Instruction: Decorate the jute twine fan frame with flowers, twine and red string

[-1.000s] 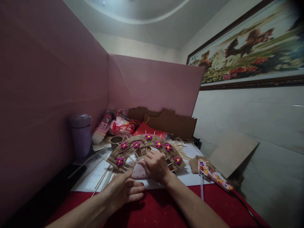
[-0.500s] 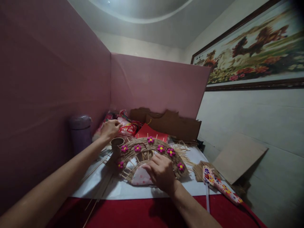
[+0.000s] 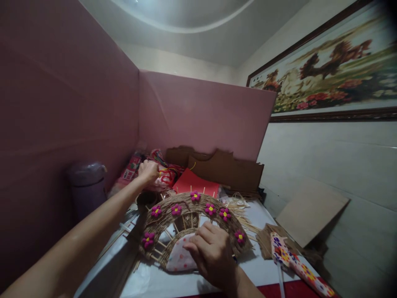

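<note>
A fan-shaped piece woven from brown twine over thin sticks (image 3: 164,203) stands tilted in front of me, with magenta yellow-centred flowers along its arch. Its lower middle is a half-round of pale spotted cloth (image 3: 178,258). My right hand (image 3: 214,254) is closed on the fan at the right of this cloth; the fingertips are partly hidden. My left hand (image 3: 149,171) reaches far out to the plastic bags of colourful material (image 3: 166,176), fingers curled. What they hold, if anything, is hidden.
Behind the fan lie a red sheet (image 3: 195,182) and torn cardboard (image 3: 226,165). A purple flask (image 3: 88,194) stands at the left. At the right are loose thin sticks (image 3: 245,217) and a flower-patterned glue gun (image 3: 294,265) with its cord. A pink partition (image 3: 201,111) rises behind.
My left hand has moved farther out over the bags, its fingers curled in. My view has shifted forward, so the fan and flask appear lower. My right hand stays at the fan.
</note>
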The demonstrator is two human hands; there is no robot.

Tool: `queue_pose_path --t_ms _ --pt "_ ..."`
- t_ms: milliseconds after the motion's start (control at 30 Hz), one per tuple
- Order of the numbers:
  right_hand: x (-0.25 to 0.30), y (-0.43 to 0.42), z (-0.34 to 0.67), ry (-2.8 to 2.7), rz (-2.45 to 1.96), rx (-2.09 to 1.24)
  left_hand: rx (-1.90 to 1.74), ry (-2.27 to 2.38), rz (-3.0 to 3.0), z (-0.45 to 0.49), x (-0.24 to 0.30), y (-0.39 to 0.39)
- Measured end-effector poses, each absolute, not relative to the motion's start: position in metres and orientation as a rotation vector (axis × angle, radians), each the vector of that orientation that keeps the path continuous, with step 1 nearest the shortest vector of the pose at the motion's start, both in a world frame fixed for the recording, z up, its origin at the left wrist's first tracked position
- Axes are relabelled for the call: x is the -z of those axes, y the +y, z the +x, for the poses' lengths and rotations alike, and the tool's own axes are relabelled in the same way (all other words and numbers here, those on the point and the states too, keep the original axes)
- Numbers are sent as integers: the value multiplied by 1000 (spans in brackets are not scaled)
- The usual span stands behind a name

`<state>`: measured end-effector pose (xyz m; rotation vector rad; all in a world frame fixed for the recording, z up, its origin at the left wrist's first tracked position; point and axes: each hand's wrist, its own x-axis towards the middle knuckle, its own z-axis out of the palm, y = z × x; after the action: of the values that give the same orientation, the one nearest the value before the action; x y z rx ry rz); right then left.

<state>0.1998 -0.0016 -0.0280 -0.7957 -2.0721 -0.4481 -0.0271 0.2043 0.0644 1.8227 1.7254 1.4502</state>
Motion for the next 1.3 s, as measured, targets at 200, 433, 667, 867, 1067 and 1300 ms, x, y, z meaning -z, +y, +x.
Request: queue_pose_path --t_ms 200,433,667,867,1067,1300 --pt "28 2 201 -2036 -817 436 -1527 1533 1693 -24 -128 205" --pt "13 5 205 -1893 -837 255 -1663 1299 1613 -19 -197 154" --pt "-89 44 192 -1625 -843 -178 -1577 1149 1915 -5 -217 112" --pt "-176 93 155 -1694 -704 -779 -1546 1079 2002 -2 -227 91" --pt "-193 116 148 -1809 -537 -974 -1534 1180 2010 -30 -227 89" --pt "-194 157 161 -1459 -787 -665 -1329 1013 1712 -55 -204 96"
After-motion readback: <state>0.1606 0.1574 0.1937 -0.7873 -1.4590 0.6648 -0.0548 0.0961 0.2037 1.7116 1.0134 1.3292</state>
